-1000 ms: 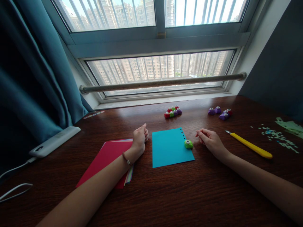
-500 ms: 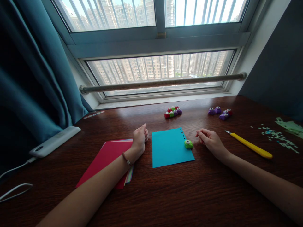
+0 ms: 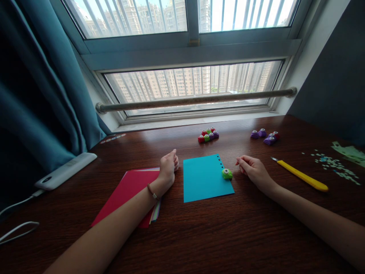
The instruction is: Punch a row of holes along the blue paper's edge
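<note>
A blue sheet of paper (image 3: pixel 203 180) lies flat on the table, with a row of small punched holes near its upper right edge. Clipped over that right edge sits a small green craft punch (image 3: pixel 227 174). My left hand (image 3: pixel 169 167) rests as a loose fist just left of the blue sheet, its wrist over a stack of coloured paper topped by a red sheet (image 3: pixel 128 194). To the right of the punch, apart from it, my right hand (image 3: pixel 253 167) rests with its fingers curled together. Nothing shows in either hand.
Behind the sheet stands a cluster of red, green and purple punches (image 3: pixel 208 135); more punches (image 3: pixel 265 137) stand farther right. A yellow-handled craft knife (image 3: pixel 302 175) lies right of my hand, near scattered paper bits (image 3: pixel 336 166). A white power bank (image 3: pixel 67 171) with a cable lies left.
</note>
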The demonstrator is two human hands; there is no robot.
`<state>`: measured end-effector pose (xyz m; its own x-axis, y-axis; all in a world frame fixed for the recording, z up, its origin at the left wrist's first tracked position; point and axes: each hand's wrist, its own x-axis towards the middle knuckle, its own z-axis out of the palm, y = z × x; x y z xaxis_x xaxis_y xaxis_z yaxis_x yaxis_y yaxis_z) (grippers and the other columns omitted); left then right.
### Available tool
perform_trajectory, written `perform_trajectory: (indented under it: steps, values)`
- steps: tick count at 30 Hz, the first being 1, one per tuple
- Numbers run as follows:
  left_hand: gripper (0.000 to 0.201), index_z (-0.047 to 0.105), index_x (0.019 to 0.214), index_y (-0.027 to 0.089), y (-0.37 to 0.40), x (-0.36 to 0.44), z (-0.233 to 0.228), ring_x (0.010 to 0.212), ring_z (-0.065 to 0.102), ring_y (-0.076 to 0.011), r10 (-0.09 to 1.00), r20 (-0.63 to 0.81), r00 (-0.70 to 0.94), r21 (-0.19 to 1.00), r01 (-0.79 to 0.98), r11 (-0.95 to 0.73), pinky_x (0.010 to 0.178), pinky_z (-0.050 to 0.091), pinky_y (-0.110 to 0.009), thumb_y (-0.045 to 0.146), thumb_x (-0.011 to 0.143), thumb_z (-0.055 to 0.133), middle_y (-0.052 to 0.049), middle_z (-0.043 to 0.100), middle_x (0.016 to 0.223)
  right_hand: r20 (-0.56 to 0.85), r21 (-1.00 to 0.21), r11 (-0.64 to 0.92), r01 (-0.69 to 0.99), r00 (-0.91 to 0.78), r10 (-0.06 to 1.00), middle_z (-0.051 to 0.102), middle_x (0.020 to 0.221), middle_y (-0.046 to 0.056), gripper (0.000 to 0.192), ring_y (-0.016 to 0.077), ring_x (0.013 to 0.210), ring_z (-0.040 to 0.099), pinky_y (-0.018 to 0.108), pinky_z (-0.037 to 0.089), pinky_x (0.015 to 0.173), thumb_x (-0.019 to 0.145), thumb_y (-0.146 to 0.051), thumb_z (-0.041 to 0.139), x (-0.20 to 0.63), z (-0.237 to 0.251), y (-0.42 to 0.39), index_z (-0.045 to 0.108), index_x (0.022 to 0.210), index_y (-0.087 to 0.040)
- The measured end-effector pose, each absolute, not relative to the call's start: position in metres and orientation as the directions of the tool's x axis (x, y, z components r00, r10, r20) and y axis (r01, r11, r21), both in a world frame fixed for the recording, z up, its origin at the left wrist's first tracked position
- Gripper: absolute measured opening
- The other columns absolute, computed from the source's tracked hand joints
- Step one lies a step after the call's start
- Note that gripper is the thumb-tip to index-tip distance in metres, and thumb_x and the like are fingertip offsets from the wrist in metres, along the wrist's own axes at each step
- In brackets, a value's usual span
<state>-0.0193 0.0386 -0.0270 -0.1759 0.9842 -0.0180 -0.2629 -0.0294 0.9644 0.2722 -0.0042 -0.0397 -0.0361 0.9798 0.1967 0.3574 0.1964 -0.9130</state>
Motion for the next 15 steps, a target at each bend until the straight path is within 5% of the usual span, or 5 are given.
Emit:
perform_trajectory:
  steps: [15]
  values:
    - [0.041,0.029,0.046,0.019,0.0384,-0.0199,-0.0274,0.028,0.021,-0.0033,0.985,-0.008,-0.175,0.964,-0.263,-0.039,0.031,0.013,-0.018,0.032,0.076,0.054,0.008,0.026,0.036,0.2,-0.908,0.196,0.369,-0.027,0.979,0.043,0.05,-0.003,0.034,0.0096,0.046,0.037,0.024,0.029,0.048,0.086,-0.045,0.047,0.2717,-0.0395,-0.0037,0.057,0.072,-0.016]
